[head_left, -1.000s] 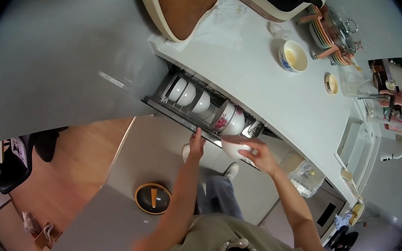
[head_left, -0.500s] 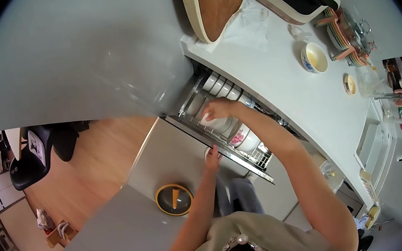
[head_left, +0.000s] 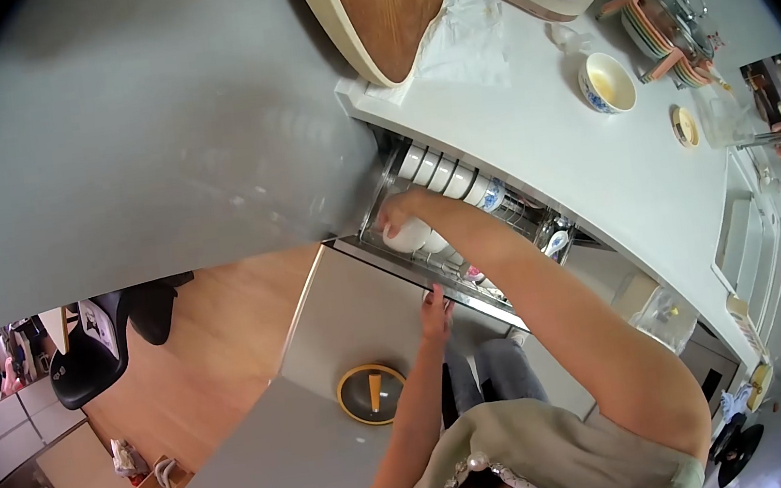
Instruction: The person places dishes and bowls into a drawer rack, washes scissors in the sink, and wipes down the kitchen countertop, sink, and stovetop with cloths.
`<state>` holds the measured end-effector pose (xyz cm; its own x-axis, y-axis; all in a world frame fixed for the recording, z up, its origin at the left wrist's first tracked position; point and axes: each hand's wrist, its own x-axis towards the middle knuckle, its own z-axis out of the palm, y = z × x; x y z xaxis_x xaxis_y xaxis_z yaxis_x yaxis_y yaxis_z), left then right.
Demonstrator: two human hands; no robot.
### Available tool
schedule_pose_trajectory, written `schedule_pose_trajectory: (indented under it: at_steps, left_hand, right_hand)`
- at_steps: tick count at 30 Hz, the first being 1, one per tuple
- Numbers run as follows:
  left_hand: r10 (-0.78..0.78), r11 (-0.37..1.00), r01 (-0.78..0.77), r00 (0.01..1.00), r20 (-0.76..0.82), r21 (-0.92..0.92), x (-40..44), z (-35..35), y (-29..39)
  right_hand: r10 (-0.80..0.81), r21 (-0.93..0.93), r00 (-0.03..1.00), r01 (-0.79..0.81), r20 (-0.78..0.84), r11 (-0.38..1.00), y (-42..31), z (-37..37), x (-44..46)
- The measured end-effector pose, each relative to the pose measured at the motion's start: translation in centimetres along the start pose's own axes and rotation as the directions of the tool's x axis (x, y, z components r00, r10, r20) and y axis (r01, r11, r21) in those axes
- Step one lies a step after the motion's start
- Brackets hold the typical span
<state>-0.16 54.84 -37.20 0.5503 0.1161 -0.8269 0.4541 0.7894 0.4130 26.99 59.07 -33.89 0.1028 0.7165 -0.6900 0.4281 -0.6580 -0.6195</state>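
My right hand [head_left: 399,214] reaches into the pulled-out dish drawer, its fingers closed at the rim of a white bowl [head_left: 406,236]. The underside of that grip is hidden. Several white bowls [head_left: 441,175] stand tilted in a row along the back of the drawer rack. My left hand [head_left: 435,315] is at the outer side of the metal drawer front [head_left: 481,304], its fingers stretched upward near the edge. My right forearm covers part of the rack, including most of a pink-patterned dish [head_left: 473,274].
On the white counter [head_left: 540,109] stand a blue-patterned bowl [head_left: 608,83] with yellowish residue, a small dish [head_left: 684,126] and stacked pots [head_left: 661,25]. A lid with a yellow rim [head_left: 372,394] is left of my left arm. A grey surface [head_left: 155,156] borders the drawer's left end.
My right hand has shifted slightly left and up within the drawer. A white shape beside my left hand no longer shows. The whole view has turned a little.
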Motion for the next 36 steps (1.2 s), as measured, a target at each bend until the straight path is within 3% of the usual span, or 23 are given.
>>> schedule_pose_trajectory:
  at_steps: [8,12,13,16,19,22,29,32,36]
  left_hand:
    - [-0.005,0.999,0.006,0.999,-0.042,0.037,-0.6,0.3,0.4]
    - [0.013,0.999,-0.011,0.999,-0.048,0.044,-1.0,1.0,1.0]
    - [0.016,0.999,-0.014,0.999,-0.039,0.048,-0.7,0.6,0.7]
    - [0.020,0.998,-0.019,1.000,-0.021,0.061,-0.5,0.2,0.3]
    - [0.019,0.998,-0.018,1.000,-0.021,0.067,-0.4,0.3,0.7]
    - [0.014,0.998,-0.013,1.000,-0.021,0.057,-0.6,0.3,0.8]
    - [0.007,0.997,-0.004,0.999,-0.039,0.080,-0.7,0.6,1.0]
    - [0.006,0.996,-0.003,0.999,-0.034,0.092,-0.9,0.7,1.3]
    - [0.026,0.990,-0.020,0.999,-0.047,0.140,-1.3,0.9,1.6]
  right_hand:
    - [-0.209,-0.260,0.912,0.120,-0.353,0.958,3.5,3.3,-2.5]
    - [-0.144,-0.319,0.904,0.008,-0.403,0.948,3.4,4.5,-1.9]
    - [-0.043,-0.344,0.946,-0.074,-0.321,0.936,1.4,3.6,-3.6]
    - [-0.128,-0.294,0.787,-0.070,-0.603,0.953,1.2,4.2,-4.6]
    - [0.279,0.009,0.797,-0.324,-0.536,0.946,0.7,3.9,-5.4]
    - [0.423,0.115,0.806,-0.414,-0.415,0.903,0.7,3.8,-6.6]
    - [0.368,-0.115,0.819,-0.458,-0.441,0.882,-0.5,4.5,-6.8]
    - [0.449,-0.021,0.775,-0.510,-0.444,0.860,-0.8,4.6,-5.8]
    - [0.343,-0.036,0.781,-0.422,-0.522,0.906,0.1,4.9,-5.9]
